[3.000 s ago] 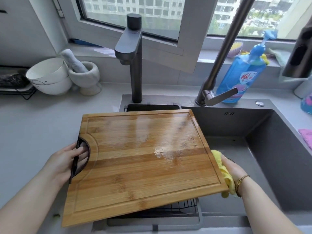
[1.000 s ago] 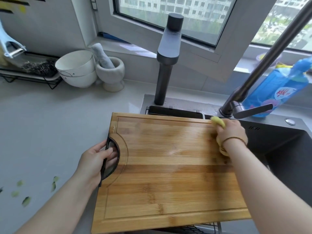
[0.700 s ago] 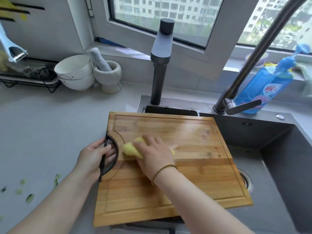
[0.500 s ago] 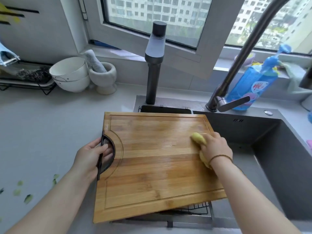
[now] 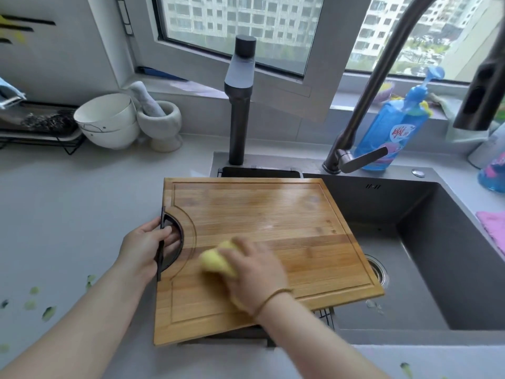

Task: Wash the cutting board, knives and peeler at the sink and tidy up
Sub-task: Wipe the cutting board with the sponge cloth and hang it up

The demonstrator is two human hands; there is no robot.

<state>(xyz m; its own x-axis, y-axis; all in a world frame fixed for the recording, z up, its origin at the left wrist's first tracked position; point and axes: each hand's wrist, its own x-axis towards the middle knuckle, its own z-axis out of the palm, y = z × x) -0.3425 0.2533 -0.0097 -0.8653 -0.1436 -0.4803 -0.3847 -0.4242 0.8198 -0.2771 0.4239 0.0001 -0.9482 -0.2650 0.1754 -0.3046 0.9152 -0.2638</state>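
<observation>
Spanning the left edge of the sink [image 5: 426, 283] and the bench [image 5: 82, 214]: cutting board [image 5: 259, 214], steadied by left hand [image 5: 142, 247], grip curled through its handle cutout [image 5: 172, 243]; right hand [image 5: 254, 266], grip clutching yellow cloth [image 5: 216, 259], presses down to scrub.

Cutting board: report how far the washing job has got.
Done: nothing finished. In hand: left hand grips the cutting board by its handle over the sink; right hand holds a yellow cloth on its wet face. Left: rinsing, unseen knives, peeler, green scraps on the counter.
</observation>
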